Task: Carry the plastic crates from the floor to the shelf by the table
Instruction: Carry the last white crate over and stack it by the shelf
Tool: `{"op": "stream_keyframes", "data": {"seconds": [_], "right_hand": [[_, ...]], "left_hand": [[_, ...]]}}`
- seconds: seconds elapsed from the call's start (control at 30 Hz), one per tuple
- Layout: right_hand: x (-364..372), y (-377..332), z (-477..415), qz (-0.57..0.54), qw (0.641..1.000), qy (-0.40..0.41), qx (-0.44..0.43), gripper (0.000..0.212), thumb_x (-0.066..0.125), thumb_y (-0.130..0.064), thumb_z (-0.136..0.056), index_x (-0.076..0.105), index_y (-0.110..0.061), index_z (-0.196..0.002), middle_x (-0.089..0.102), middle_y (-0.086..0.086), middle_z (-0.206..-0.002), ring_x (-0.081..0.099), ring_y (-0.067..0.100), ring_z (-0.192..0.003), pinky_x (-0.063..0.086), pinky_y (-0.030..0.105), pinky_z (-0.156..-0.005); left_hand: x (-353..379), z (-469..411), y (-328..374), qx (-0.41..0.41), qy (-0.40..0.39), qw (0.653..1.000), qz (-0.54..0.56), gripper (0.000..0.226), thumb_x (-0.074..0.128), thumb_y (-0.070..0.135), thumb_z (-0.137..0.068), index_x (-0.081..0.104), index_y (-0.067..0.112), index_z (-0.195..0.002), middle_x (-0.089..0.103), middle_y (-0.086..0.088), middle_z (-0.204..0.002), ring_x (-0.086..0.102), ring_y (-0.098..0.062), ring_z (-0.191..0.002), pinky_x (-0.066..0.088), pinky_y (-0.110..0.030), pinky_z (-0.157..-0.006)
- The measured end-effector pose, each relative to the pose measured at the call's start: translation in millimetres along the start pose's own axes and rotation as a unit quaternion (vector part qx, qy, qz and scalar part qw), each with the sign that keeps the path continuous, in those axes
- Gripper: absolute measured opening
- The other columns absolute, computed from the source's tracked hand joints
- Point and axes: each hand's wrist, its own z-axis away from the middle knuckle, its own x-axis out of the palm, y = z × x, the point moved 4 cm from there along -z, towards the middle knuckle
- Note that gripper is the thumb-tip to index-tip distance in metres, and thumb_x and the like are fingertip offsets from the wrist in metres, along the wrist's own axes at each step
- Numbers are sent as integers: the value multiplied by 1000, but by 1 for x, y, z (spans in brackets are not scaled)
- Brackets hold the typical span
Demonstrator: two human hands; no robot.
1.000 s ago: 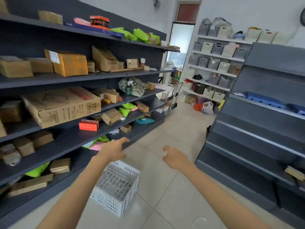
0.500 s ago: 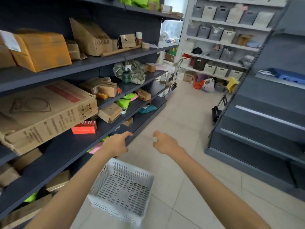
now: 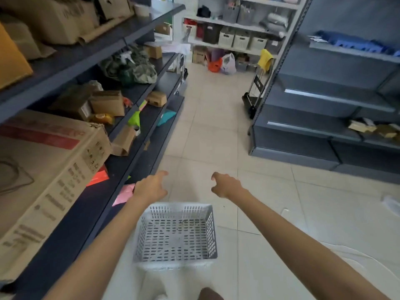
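Plastic crate (image 3: 176, 234): upright on the floor (image 3: 216, 137), mouth up, nothing inside, just beside the foot of the dark shelf unit (image 3: 71, 234) at its 9 o'clock. Walls square to the view; long axis uncertain, probably 9-to-3. Left hand (image 3: 151, 187) at the crate's 11 o'clock, over the far-left corner; right hand (image 3: 227, 185) at 1 o'clock, slightly farther out. The 2 hands: fingers loosely curled, nothing held. Judgement: crate lies at 6 o'clock from the hands, so they must draw back and down to its side rims.

White slotted plastic crate (image 3: 176, 233) sits upright and empty on floor (image 3: 216, 137).
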Motion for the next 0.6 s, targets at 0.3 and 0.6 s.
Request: {"op": "stream_keyframes", "data": {"seconds": [0.3, 0.6], "right_hand": [[74, 13, -31, 30, 996, -67, 57, 40, 43, -14, -89, 44, -13, -130, 59, 11, -122, 59, 29, -107, 41, 33, -78], [110, 43, -51, 54, 992, -98, 52, 43, 40, -15, -90, 42, -14, -134, 56, 12, -127, 56, 31, -113, 43, 37, -92]], "left_hand": [[63, -21, -49, -25, -50, 998, 16, 63, 57, 22, -81, 35, 30, -139, 66, -8, -115, 63, -30, -105, 44, -32, -71], [112, -46, -55, -58, -56, 997, 2, 58, 58, 24, -82, 38, 31, -136, 65, -10, -118, 63, -32, -106, 49, -36, -84]]}}
